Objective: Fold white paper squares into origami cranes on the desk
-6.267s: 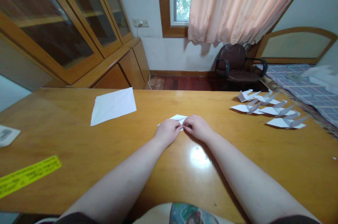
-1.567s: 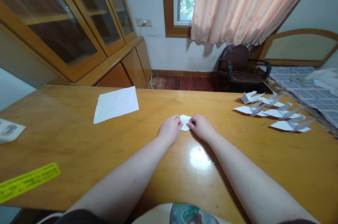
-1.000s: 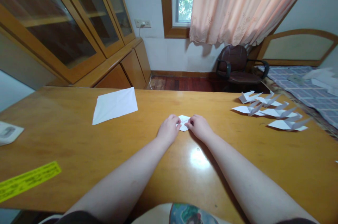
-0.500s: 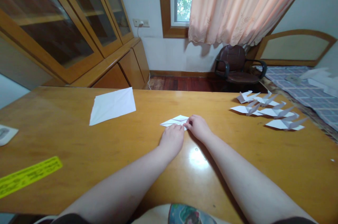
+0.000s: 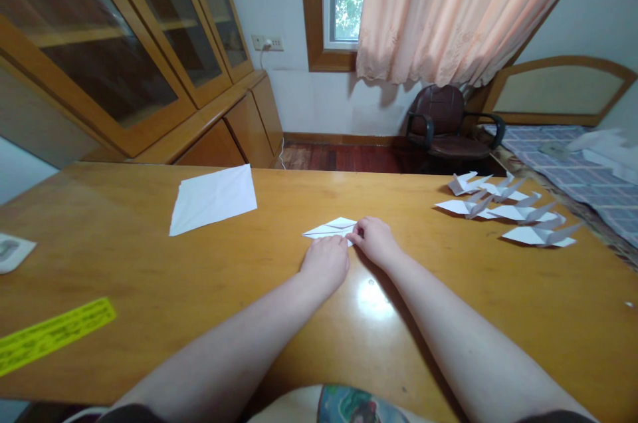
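Note:
A folded white paper (image 5: 329, 228), pointed at its left end and marked with crease lines, lies flat on the wooden table in front of me. My left hand (image 5: 325, 262) rests on its near edge, fingers closed together and pressing on the paper. At the right end, my right hand (image 5: 373, 238) pinches the paper's edge between thumb and fingers. Both hands partly cover the paper, so its right part is hidden.
Several folded paper cranes (image 5: 538, 235) stand at the table's right. A white paper sheet (image 5: 214, 200) lies at the back left. On the left are a yellow strip (image 5: 57, 336) and a white object (image 5: 14, 253). Behind the table stands an office chair (image 5: 443, 120).
Almost nothing differs. My left hand has shifted very slightly down and right along the paper's near edge, while my right hand keeps its place.

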Demonstrator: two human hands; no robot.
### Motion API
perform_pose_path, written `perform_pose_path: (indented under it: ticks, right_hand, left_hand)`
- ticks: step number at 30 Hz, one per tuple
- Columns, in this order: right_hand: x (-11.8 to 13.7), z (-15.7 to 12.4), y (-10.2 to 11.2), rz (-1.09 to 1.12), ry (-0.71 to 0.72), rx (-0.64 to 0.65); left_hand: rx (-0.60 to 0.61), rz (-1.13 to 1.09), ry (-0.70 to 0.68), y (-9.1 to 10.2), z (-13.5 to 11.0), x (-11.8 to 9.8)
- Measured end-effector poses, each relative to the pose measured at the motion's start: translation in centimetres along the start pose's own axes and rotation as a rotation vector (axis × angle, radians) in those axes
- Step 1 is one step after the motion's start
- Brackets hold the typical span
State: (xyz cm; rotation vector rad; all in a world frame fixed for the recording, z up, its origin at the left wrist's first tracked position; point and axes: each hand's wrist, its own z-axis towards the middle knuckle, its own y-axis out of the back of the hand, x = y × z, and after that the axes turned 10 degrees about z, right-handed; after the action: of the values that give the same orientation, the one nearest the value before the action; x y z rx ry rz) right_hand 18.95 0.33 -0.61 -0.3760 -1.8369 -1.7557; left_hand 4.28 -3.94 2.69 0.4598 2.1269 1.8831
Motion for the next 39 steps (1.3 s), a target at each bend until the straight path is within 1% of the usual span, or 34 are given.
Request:
perform_pose_path:
  ticks: [6,12,15,19,27,29,30,33,35,36,39]
  right_hand:
    - [-0.1,0.1,0.4,-0.019,-0.035,-0.003]
    - [-0.9,0.5,1.2,-0.047,-0.177,0.046]
    - [-1.0,0.5,1.3,-0.046,-0.189,0.051]
    - [-0.9,0.5,1.3,-0.035,-0.192,0.046]
    - [-0.9,0.6,1.4,-0.014,-0.195,0.061]
    - [-0.8,0.6,1.4,-0.022,-0.154,0.049]
    - [-0.8,0.5,1.4,-0.031,-0.104,0.032]
    - [-0.7,0.2,1.2,-0.034,0.153,0.014]
    - [-0.7,0.1,0.9,-0.005,0.289,0.057]
    - [-0.7,0.0,0.7,0.007,0.321,0.086]
    - [-0.7,-0.2,0.4,0.025,0.351,0.144]
  left_hand:
    - [0.009,0.033,-0.008,-0.2,-0.1,-0.1]
    - [-0.025,0.035,-0.005,-1.0,-0.3,-0.1]
    - [-0.020,0.025,0.003,-1.0,-0.5,-0.3]
    - [-0.013,0.054,0.048,-0.7,-0.8,-0.4]
    - [-0.019,0.141,0.147,-0.1,-1.6,0.2]
    - [-0.019,0.154,0.160,0.0,-1.6,0.4]
    - [-0.020,0.153,0.162,0.0,-1.5,0.6]
    - [-0.060,0.124,0.154,-0.1,-1.1,1.4]
    - [-0.117,0.101,0.149,-0.4,-0.7,2.1]
    - [-0.142,0.087,0.147,-0.5,-0.5,2.5]
    - [-0.193,-0.006,0.169,-1.1,0.1,3.6]
